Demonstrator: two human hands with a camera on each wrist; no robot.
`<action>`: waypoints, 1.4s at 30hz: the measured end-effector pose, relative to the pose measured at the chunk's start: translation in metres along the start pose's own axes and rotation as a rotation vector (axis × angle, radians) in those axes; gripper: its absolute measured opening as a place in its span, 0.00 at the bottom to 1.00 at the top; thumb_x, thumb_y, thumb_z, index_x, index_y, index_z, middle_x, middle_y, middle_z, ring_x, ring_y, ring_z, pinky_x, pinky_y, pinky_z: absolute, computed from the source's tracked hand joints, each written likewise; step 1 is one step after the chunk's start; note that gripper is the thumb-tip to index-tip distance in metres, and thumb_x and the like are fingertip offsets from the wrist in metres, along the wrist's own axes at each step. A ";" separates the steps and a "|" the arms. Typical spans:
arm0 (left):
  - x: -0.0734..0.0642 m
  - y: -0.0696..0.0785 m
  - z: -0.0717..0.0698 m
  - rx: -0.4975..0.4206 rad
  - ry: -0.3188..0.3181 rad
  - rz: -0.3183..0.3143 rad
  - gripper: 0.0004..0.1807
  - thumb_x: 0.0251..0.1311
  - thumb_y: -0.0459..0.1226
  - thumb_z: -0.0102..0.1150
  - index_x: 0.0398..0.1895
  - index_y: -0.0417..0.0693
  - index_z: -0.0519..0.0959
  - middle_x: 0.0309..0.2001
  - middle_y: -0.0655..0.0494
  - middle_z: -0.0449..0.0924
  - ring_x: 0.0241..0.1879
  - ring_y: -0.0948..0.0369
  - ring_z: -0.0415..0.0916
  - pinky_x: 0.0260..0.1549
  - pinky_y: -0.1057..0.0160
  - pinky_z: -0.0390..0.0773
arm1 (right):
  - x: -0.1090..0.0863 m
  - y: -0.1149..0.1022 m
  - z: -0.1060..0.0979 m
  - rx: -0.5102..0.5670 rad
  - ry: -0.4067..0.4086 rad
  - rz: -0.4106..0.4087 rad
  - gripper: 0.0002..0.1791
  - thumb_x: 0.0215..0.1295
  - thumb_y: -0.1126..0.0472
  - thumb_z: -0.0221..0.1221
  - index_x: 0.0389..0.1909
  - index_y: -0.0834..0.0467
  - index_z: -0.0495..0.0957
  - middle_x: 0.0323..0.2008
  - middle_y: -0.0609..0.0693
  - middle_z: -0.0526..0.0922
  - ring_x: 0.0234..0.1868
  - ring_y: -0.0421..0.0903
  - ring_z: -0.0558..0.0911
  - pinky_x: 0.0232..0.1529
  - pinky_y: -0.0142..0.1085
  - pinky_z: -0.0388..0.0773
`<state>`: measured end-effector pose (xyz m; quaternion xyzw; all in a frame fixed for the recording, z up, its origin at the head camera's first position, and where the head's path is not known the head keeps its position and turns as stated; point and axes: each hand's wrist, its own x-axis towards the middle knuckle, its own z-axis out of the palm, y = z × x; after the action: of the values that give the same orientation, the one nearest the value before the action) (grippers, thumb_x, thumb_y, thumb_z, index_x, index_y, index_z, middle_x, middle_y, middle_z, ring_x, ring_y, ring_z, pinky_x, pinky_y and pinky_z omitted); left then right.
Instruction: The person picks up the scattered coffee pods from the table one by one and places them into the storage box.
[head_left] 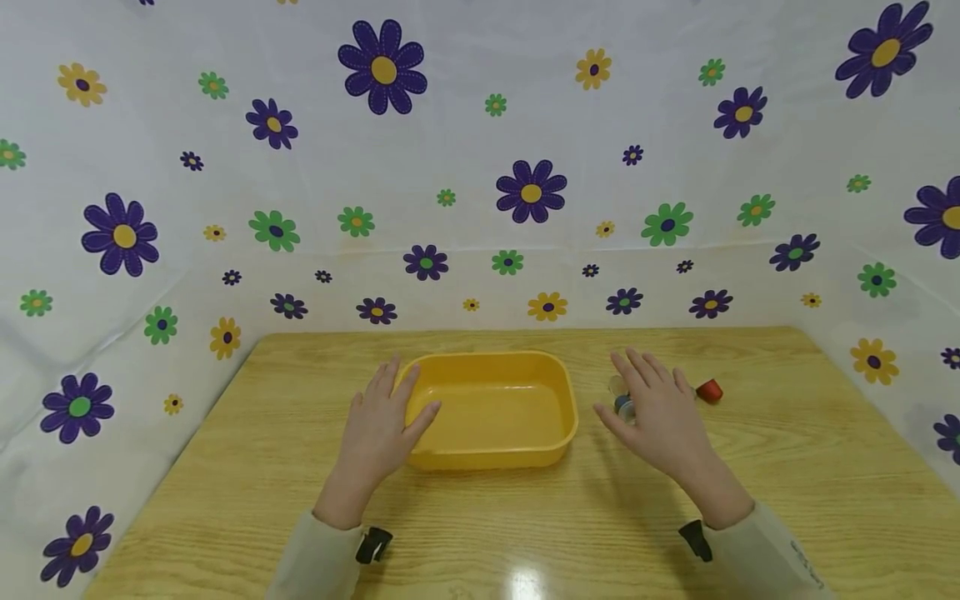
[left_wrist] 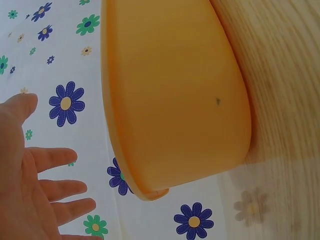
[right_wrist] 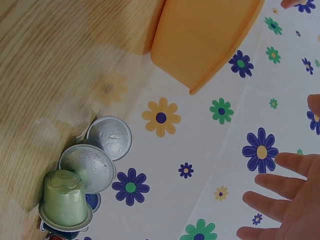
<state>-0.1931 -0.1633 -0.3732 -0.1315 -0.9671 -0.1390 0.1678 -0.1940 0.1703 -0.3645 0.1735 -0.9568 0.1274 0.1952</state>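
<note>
A yellow plastic basin (head_left: 491, 417) stands on the wooden table with nothing inside it. My left hand (head_left: 375, 429) hovers by its left side, fingers spread; the left wrist view shows the hand (left_wrist: 35, 185) apart from the basin's outer wall (left_wrist: 175, 100). To the right of the basin, my right hand (head_left: 663, 421) is held above a small group of coffee capsules, fingers extended, gripping nothing. The right wrist view shows a light green capsule (right_wrist: 65, 200) and capsules with silver lids (right_wrist: 87, 167). A red capsule (head_left: 709, 391) peeks out right of the hand, which hides part of the group.
Behind the table (head_left: 517, 533) and along both its sides hangs a white cloth (head_left: 450, 142) printed with purple, green and yellow flowers. Black straps (head_left: 373, 545) show at both wrists, over light sleeves (head_left: 315, 554).
</note>
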 end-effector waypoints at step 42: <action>0.001 -0.025 0.019 0.006 -0.308 0.042 0.54 0.51 0.67 0.41 0.66 0.33 0.45 0.67 0.41 0.42 0.65 0.48 0.40 0.53 0.36 0.47 | -0.005 0.018 -0.004 0.029 0.068 -0.030 0.26 0.54 0.50 0.58 0.44 0.68 0.74 0.43 0.63 0.77 0.45 0.61 0.74 0.46 0.55 0.67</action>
<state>-0.2071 -0.1806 -0.3951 -0.1712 -0.9788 -0.1107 0.0209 -0.1950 0.1891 -0.3662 0.1863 -0.9450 0.1441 0.2269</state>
